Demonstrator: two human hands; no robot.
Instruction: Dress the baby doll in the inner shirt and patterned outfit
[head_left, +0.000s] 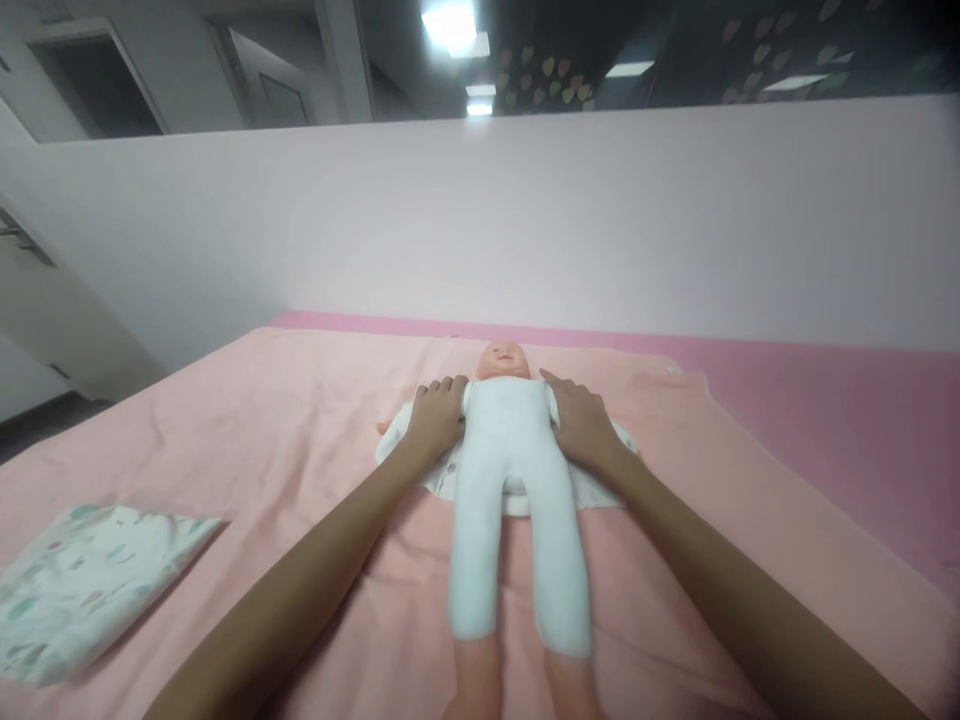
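A baby doll (pixel 510 440) lies on its back, its head at the far end and its bare feet toward me. Its trunk and legs are covered in plain white. A white patterned baby shirt (pixel 600 490) spreads beneath and beside it, over its arms. My left hand (pixel 439 415) is closed around the doll's upper arm at the left shoulder area in view, knuckles up. On the opposite side my right hand (pixel 583 418) grips the other upper arm, its index finger stretched toward the doll's neck. Both palms and most fingertips are hidden.
A folded patterned white cloth (pixel 105 580) lies at the left. Underneath everything is a wrinkled pale pink sheet (pixel 315 410) over a pink mat (pixel 810 420). A white wall (pixel 525 220) with dark glass above stands behind, and a door (pixel 45 290) is at far left.
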